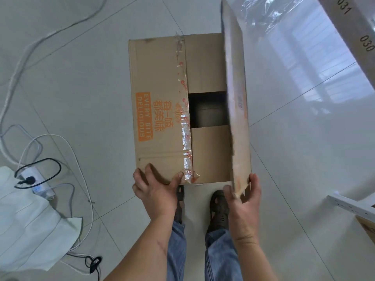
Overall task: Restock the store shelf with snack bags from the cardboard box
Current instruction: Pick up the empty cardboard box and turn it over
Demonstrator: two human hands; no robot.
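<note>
A brown cardboard box [160, 110] with orange print stands on the tiled floor just beyond my feet. Its left top flap lies flat, with torn clear tape along its edge. My left hand [158, 191] grips the near corner of that flap, thumb on top. The right flap [236, 94] stands raised on edge, and my right hand [244, 201] holds its near corner between thumb and fingers. Between the inner flaps a dark gap [207, 109] shows into the box; no snack bags are visible. The white store shelf [357, 35], labelled 030 and 031, runs along the upper right.
A white power strip [38, 182] with a black plug and several loose cables lies on the floor at left, on a white cloth [30, 222]. Clear plastic film [269, 15] lies at top right. A white shelf bracket [351, 205] juts in at right.
</note>
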